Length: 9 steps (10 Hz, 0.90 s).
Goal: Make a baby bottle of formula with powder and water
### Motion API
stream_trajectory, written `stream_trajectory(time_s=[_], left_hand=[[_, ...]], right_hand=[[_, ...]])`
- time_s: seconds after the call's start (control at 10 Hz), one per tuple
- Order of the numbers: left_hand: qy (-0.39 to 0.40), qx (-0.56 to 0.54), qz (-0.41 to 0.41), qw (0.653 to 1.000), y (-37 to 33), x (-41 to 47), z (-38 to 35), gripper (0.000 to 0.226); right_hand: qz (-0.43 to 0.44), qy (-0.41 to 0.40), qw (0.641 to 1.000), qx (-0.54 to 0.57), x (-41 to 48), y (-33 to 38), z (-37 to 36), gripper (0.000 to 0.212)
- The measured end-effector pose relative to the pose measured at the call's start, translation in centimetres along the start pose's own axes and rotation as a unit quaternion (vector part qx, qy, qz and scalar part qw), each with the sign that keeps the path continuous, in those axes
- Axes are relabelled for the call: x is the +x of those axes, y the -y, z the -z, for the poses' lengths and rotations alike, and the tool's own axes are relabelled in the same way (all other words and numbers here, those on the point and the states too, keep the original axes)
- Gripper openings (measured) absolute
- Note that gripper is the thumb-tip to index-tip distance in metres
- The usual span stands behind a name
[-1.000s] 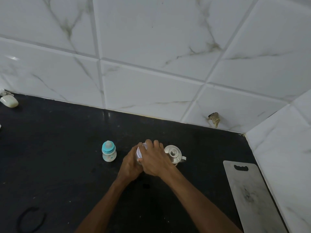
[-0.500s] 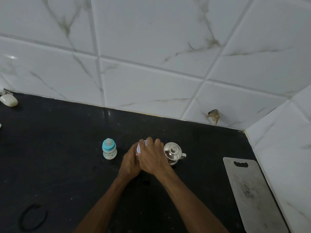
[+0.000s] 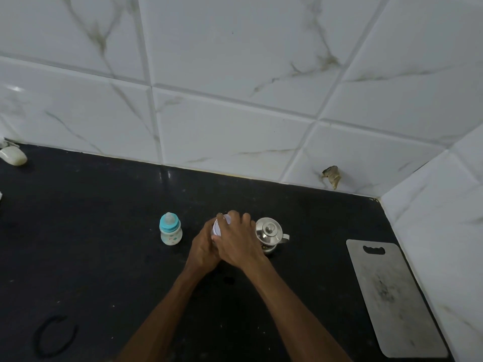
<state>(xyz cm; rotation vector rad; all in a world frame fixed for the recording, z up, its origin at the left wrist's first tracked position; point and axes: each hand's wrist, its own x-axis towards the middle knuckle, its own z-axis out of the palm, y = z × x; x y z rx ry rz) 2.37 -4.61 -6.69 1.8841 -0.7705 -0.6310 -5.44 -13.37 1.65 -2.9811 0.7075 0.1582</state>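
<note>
Two hands curled round a white container (image 3: 219, 227), left hand (image 3: 202, 248) gripping its side, right hand (image 3: 239, 242) clasping its top

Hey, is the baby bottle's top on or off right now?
On. The baby bottle stands upright on the counter with its teal collar and teat in place.

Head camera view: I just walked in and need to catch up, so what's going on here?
A person is working bare-handed at a black counter. The left grip holds the side of a small white tub, and the right grip curls over its top, probably twisting the lid. The baby bottle stands upright to the left, teal cap on, untouched. A lidded steel pot sits just right of the hands.
</note>
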Motion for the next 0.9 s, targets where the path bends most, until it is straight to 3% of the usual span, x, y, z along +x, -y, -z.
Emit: stream_trajectory(time_s=[0.4, 0.6, 0.8, 0.9], left_hand=[[0.010, 0.006, 0.001, 1.000, 0.2, 0.0, 0.0, 0.081], [0.024, 0.031, -0.022, 0.999, -0.3, -0.7, 0.8, 0.116], [0.001, 0.054, -0.028, 0.998, -1.9, -2.0, 2.6, 0.105], [-0.027, 0.066, -0.078, 0.994, -3.0, -3.4, 3.4, 0.093]], right_hand=[[0.001, -0.012, 1.000, -0.009, -0.2, -0.2, -0.3, 0.063], [-0.004, -0.003, 1.000, 0.011, -0.8, 0.0, 0.2, 0.064], [-0.022, -0.042, 0.997, 0.054, -2.1, 0.7, 1.5, 0.063], [-0.028, -0.081, 0.994, 0.064, -2.9, 0.9, 1.9, 0.063]])
